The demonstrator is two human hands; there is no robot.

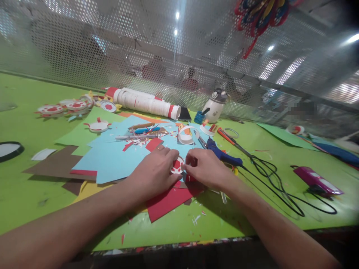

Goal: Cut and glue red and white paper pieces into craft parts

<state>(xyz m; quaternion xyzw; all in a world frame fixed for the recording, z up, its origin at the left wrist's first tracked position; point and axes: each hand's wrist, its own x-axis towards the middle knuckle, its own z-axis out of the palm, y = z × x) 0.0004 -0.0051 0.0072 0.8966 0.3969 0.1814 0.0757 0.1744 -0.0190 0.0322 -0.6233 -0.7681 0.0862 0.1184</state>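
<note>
Centrally, between the two hands: a small red-and-white disc, held above the paper sheets, near the front part of the green desk. Left hand has its fingers bent over the disc's upper left side, thumb at its lower rim; disc pinched between them. Right hand curled, fingertips at the disc's right edge; cannot tell whether they pinch it or only touch. Patterned face partly covered by the left fingers.

Edges and room: red sheet lies below the hands, one corner pointing to the desk's front edge. Between that corner and the edge, a strip of green surface with scattered scraps. Blue paper spreads left of and beyond the left hand, over brown paper. Just past the fingers, a white paper ring stands on the blue.

Right side tighter: blue glue gun just beyond the right hand, its black cord looping over the desk right of the forearm, towards a purple box. Green surface shows around the loops. Far side: long white roll and bottle, near the mesh screen.
</note>
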